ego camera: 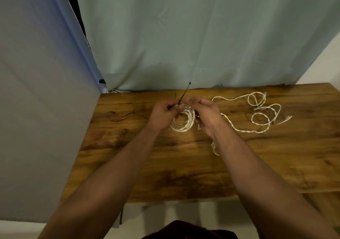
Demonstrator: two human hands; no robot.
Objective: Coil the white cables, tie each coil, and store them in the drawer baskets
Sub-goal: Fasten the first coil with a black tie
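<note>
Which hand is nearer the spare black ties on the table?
Left. The left hand is just right of the spare black ties; the right hand is farther, past the coil.

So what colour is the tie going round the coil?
Black: the tie stands dark above the white coil, clearest in the head view.

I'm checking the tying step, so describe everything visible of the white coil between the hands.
The white coil is several turns of thin, twisted-looking white cable wound into a rough ring, held over the wooden table. The left hand pinches a thin dark tie at its upper edge, the tie's end sticking up. The right hand grips that edge from the other side. Whether its lower edge rests on the table cannot be told.
</note>
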